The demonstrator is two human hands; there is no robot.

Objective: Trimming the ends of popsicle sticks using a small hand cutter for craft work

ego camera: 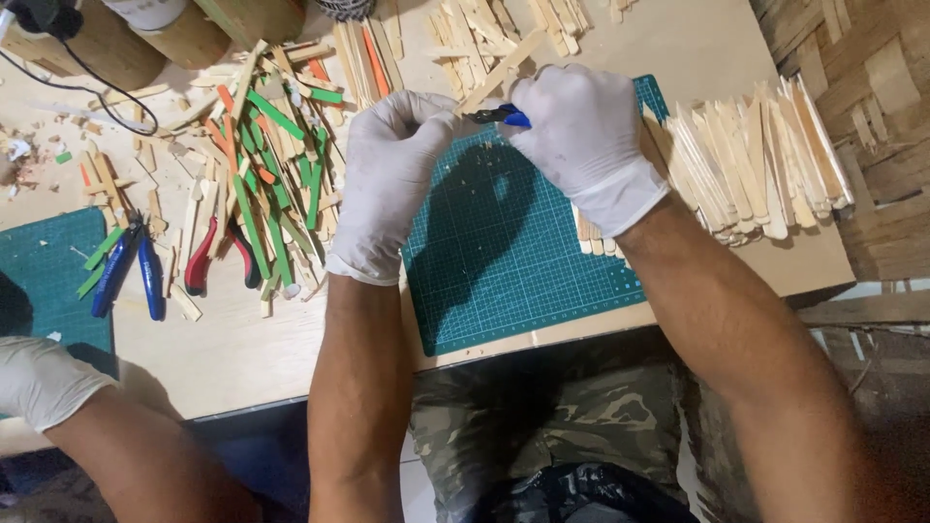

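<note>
Both my hands wear white gloves and meet above a green cutting mat (504, 261). My left hand (387, 174) pinches a plain wooden craft stick (504, 68) that slants up to the right. My right hand (581, 131) grips a small blue-handled cutter (504, 117), its dark jaws at the stick near my left fingers. Small wood chips lie on the mat below.
A heap of plain sticks (756, 160) lies right of the mat, a jumble of green, orange and plain sticks (262, 165) to the left. Blue-handled pliers (131, 271) and red-handled pliers (208, 257) rest nearby. Another person's gloved hand (39, 383) is at lower left.
</note>
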